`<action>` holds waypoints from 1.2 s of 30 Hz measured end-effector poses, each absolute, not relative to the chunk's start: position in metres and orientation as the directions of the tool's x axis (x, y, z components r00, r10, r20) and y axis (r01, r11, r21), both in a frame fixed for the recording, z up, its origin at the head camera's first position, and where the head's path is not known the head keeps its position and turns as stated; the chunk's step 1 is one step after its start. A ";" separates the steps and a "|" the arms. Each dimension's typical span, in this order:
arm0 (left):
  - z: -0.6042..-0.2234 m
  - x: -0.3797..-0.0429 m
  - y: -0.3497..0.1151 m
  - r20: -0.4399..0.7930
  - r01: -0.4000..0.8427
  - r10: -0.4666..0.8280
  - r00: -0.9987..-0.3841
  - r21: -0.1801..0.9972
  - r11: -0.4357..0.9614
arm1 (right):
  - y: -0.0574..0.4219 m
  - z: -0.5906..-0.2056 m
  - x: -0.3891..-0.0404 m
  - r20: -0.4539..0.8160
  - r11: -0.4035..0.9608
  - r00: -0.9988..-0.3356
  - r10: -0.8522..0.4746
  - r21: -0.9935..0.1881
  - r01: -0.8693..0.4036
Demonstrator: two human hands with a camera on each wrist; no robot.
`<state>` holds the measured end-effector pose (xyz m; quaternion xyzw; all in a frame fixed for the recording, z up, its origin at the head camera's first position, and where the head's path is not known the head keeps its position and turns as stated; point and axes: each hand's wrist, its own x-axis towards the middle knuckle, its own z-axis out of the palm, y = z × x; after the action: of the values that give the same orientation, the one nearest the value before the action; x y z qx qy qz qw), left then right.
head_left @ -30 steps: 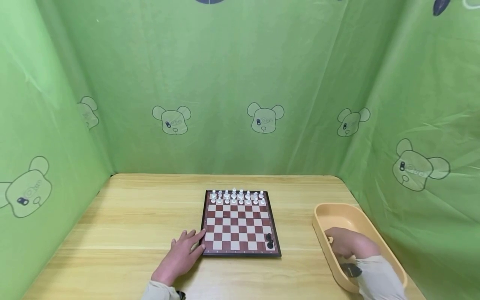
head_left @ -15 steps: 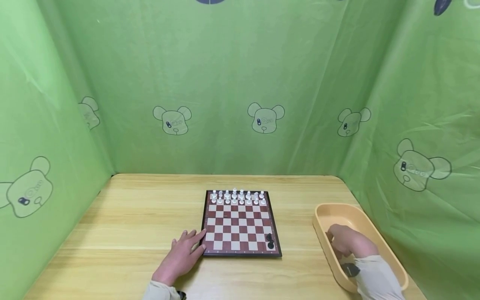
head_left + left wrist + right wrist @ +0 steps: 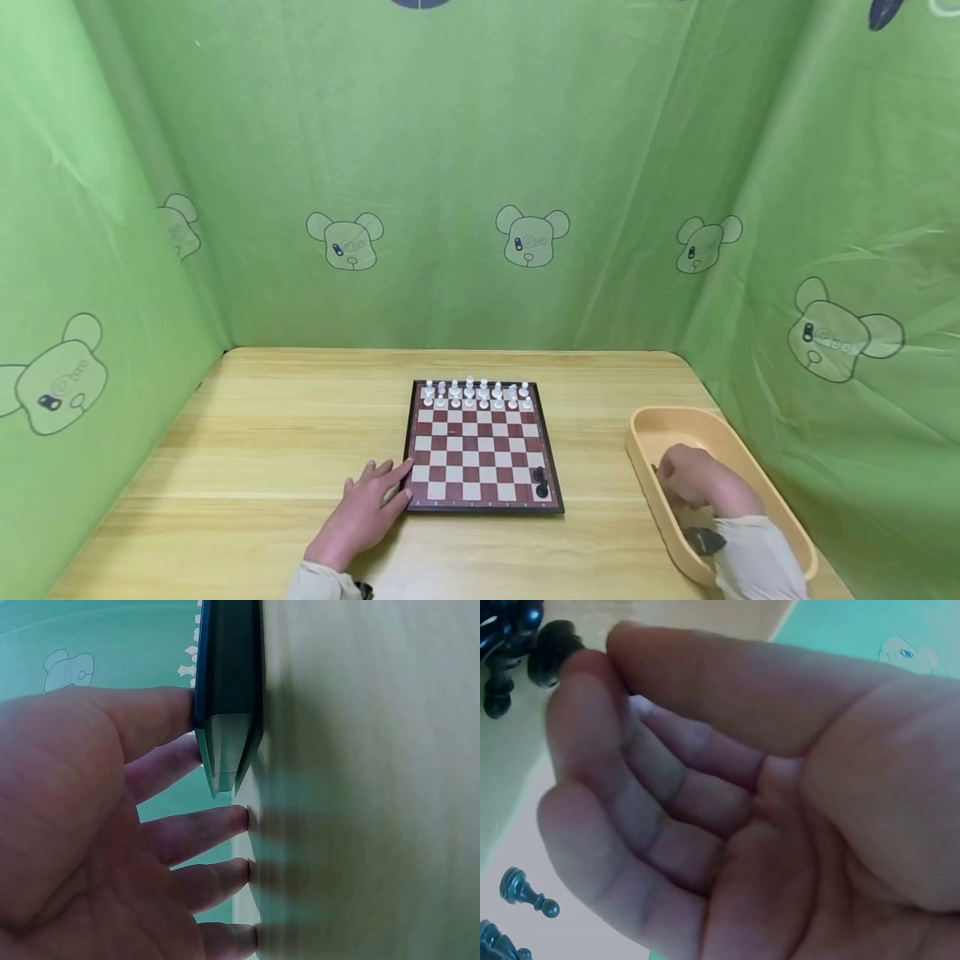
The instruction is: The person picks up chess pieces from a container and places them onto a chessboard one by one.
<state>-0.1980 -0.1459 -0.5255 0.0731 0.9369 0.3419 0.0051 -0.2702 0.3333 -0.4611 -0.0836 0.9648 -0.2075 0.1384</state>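
Observation:
On the table lies a brown-and-white chessboard (image 3: 471,443) with two rows of white chess pieces (image 3: 468,393) along its far side. Two black chess pieces (image 3: 541,483) stand at its near right corner. My left hand (image 3: 363,508) rests at the board's left edge, thumb and index finger on it. In the left wrist view, its other fingertips touch the table beside the board's dark edge (image 3: 231,667). My right hand (image 3: 697,482) reaches into an orange tray (image 3: 693,421). Its curled fingers pinch a black chess piece (image 3: 550,652), partly hidden behind the fingertips.
More black pieces lie in the tray, among them a pawn (image 3: 526,892) and a cluster (image 3: 502,645) by the fingertips. The tray's raised wall surrounds the right hand. A wooden table (image 3: 285,417) meets green curtains (image 3: 442,283) at the back and sides.
My right hand shifts only slightly within the tray, its wrist turning a little. The left hand, the board and the pieces on it stay put.

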 end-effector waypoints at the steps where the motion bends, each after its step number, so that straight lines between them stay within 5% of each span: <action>1: -0.526 -0.198 -0.146 0.040 0.133 0.141 -0.989 0.641 0.756 | 0.334 -0.461 -0.270 -0.221 0.897 -0.953 -0.210 -0.431 -0.097; 14: -0.526 -0.198 -0.146 0.041 0.131 0.137 -0.990 0.638 0.759 | 0.342 -0.447 -0.273 0.093 0.900 -0.987 -0.134 -0.406 -0.160; 29: -0.524 -0.197 -0.146 0.040 0.133 0.141 -0.989 0.641 0.756 | 0.323 -0.424 -0.256 0.406 0.885 -0.912 0.054 -0.443 -0.145; 36: -0.523 -0.197 -0.146 0.041 0.135 0.142 -0.989 0.644 0.753 | 0.302 -0.412 -0.250 0.468 0.811 -0.867 0.172 -0.567 -0.145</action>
<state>-0.1971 -0.1459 -0.5232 0.0738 0.9361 0.3438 0.0053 -0.2497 0.3021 -0.4115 0.0075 0.9160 -0.3072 -0.2581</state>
